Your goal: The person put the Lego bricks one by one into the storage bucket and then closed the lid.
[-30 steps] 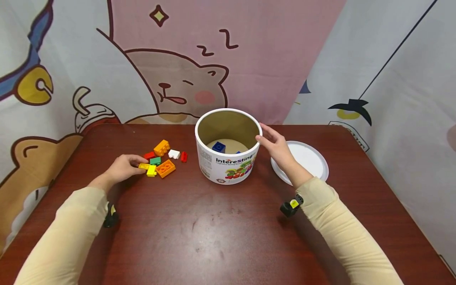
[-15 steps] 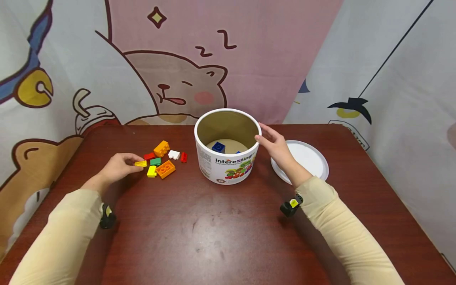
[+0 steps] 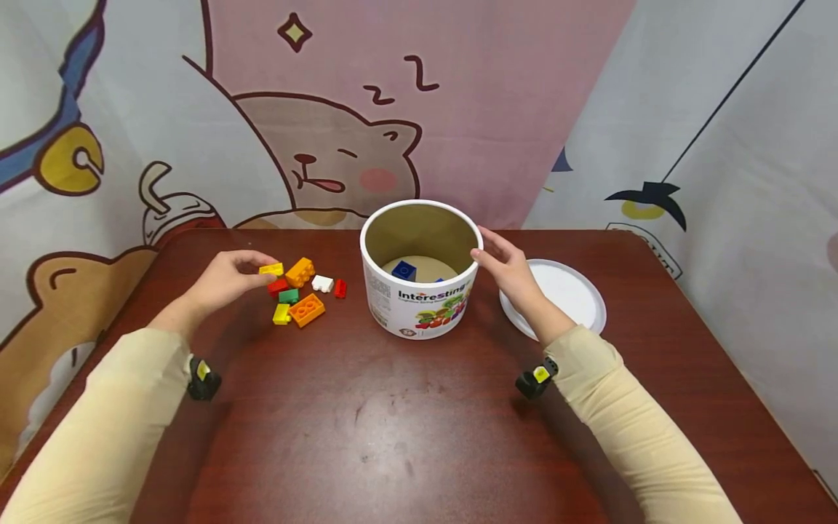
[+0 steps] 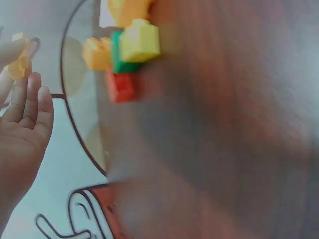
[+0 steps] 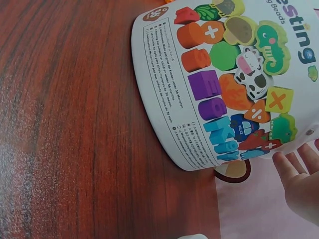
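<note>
A small yellow toy brick (image 3: 271, 269) is pinched between the thumb and fingers of my left hand (image 3: 219, 287), above the far left part of the table. In the left wrist view the same brick shows beside the thumb, with the other fingers stretched out. Below lie loose toy bricks: red (image 3: 278, 288), green (image 3: 288, 296), yellow (image 3: 281, 314), two orange ones, a white one and another red. My right hand (image 3: 513, 276) rests its thumb and fairly straight fingers against the right side of a white bucket (image 3: 380, 291). Inside it is a blue brick (image 3: 404, 271); a second blue piece is mostly hidden.
Right of the bucket a round white lid (image 3: 572, 295) lies on the table (image 3: 393, 429), partly behind my right forearm. A printed cloth (image 3: 497, 87) hangs behind the table's far edge. Dark wrist cameras (image 3: 533, 380) are strapped to both forearms.
My left hand has lifted the yellow brick out of the group, first slightly left, then up and away toward the far side. The right hand and the bucket have stayed in place.
</note>
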`<action>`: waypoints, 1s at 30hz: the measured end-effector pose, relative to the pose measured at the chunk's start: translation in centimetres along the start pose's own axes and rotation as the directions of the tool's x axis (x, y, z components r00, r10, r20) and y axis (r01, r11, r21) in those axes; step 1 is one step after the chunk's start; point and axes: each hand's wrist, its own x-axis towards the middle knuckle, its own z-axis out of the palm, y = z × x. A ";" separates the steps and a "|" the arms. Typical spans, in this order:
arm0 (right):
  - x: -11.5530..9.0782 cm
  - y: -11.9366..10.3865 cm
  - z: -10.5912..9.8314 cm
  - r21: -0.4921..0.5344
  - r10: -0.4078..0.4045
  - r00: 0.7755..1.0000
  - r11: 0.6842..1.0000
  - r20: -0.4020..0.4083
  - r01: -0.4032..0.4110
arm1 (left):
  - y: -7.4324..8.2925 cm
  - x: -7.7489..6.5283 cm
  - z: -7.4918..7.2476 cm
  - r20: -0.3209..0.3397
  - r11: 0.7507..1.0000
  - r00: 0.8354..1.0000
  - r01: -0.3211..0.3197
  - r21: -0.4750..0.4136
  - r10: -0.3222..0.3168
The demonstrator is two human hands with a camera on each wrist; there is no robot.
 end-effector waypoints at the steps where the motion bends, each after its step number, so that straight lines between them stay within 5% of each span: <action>1: 0.0 0.0 0.0 0.001 0.002 1.000 1.000 -0.002 -0.002 | 0.5 0.0 -0.1 -0.004 1.000 1.000 -0.008 -0.002 0.008; 15: -0.1 -0.2 -0.1 -0.023 0.017 1.000 1.000 0.001 -0.017 | 7.2 1.0 -0.9 -0.040 0.992 0.994 -0.108 -0.069 0.105; 30: 0.0 -0.2 0.0 -0.019 0.011 1.000 1.000 0.005 -0.011 | 13.3 3.6 1.6 0.034 0.952 0.975 -0.206 -0.225 0.219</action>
